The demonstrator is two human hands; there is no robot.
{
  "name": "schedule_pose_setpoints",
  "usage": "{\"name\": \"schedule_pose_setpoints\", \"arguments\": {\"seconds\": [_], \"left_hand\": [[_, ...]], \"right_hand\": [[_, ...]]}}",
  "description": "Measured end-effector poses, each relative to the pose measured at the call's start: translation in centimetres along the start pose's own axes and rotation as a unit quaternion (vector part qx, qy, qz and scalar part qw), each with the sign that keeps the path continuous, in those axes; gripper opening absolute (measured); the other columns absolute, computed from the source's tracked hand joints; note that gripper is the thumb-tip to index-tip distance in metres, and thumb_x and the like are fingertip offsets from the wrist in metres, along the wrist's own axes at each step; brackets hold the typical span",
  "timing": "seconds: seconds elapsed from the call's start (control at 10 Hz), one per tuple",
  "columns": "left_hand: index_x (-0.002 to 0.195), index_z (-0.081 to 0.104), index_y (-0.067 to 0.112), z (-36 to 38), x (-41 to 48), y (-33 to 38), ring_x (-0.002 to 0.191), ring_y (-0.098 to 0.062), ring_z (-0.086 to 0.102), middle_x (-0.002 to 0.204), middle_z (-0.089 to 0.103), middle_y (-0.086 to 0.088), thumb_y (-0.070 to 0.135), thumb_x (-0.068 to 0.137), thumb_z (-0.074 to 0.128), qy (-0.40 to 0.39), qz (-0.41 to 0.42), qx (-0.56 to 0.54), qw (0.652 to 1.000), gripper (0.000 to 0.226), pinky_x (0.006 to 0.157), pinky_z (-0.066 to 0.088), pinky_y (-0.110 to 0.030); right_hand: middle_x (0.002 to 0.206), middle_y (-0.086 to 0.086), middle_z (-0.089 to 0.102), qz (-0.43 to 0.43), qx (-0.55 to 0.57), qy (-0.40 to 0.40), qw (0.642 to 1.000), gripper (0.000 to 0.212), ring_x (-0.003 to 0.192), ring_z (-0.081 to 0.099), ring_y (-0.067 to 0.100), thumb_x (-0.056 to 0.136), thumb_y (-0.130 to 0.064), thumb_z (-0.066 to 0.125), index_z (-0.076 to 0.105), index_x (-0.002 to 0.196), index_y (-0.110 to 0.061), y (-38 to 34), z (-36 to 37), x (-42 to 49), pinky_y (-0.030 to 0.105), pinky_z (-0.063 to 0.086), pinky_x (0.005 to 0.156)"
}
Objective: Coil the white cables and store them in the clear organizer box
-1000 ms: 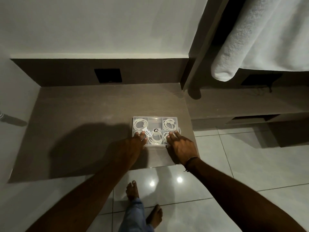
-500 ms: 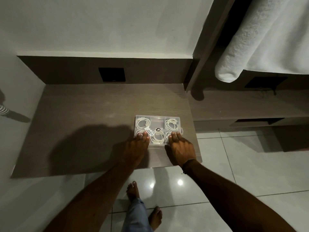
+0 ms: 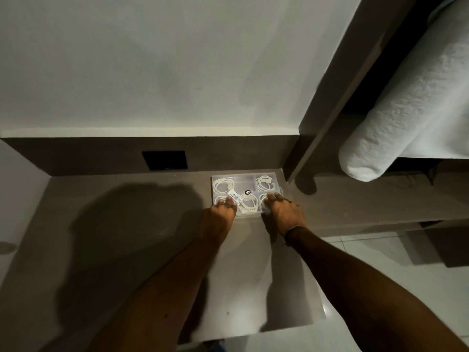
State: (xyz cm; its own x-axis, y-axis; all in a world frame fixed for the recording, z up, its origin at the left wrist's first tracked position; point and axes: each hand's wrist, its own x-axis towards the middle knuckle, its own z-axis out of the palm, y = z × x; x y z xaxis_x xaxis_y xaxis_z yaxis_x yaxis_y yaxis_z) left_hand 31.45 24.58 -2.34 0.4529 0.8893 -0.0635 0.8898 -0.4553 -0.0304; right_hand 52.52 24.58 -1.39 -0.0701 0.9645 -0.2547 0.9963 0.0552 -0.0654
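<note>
Clear organizer box (image 3: pixel 245 179) (white cables (image 3: pixel 224 185) coiled inside) lies under both hands' flat, spread fingers (image 3: pixel 271 197).

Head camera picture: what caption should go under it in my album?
Both hands, left and right, press on the clear organizer box of coiled white cables.

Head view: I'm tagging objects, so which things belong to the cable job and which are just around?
Job: clear organizer box; coiled white cables; left hand; right hand.
Just around: rolled white towel; black wall plate; brown shelf.
</note>
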Motion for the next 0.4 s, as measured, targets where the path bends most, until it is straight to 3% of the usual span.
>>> {"name": "schedule_pose_setpoints", "arguments": {"seconds": [0.1,0.3,0.4], "left_hand": [[0.141,0.042,0.010,0.3,3.2,-1.2,0.117,-0.038,0.061,0.143,0.052,-0.019,0.015,0.104,0.025,-0.041,-0.029,-0.050,0.997,0.040,0.092,0.054,-0.047],[0.131,0.055,0.012,-1.1,4.0,-1.0,0.110,-0.037,0.063,0.128,0.062,-0.013,0.012,0.100,0.042,-0.038,-0.088,-0.136,0.986,0.034,0.089,0.052,-0.046],[0.116,0.061,0.016,-2.4,3.6,-1.2,0.104,-0.032,0.067,0.117,0.068,-0.010,0.021,0.093,0.053,-0.014,-0.060,-0.112,0.992,0.025,0.084,0.054,-0.041]], "right_hand": [[0.154,0.013,0.051,0.015,0.011,0.001,1.000,0.054,0.135,0.056,0.032,0.098,-0.033,0.062,0.045,0.146,-0.017,0.0,-1.3,2.7,0.046,0.051,0.103],[0.140,0.013,0.061,0.015,0.013,-0.020,1.000,0.050,0.118,0.066,0.034,0.092,-0.036,0.065,0.049,0.137,-0.019,0.0,-2.7,3.3,0.044,0.055,0.095],[0.140,0.012,0.062,0.004,0.004,-0.026,1.000,0.052,0.128,0.060,0.033,0.088,-0.035,0.073,0.054,0.135,-0.021,-0.9,-4.8,3.2,0.042,0.052,0.100]]}}
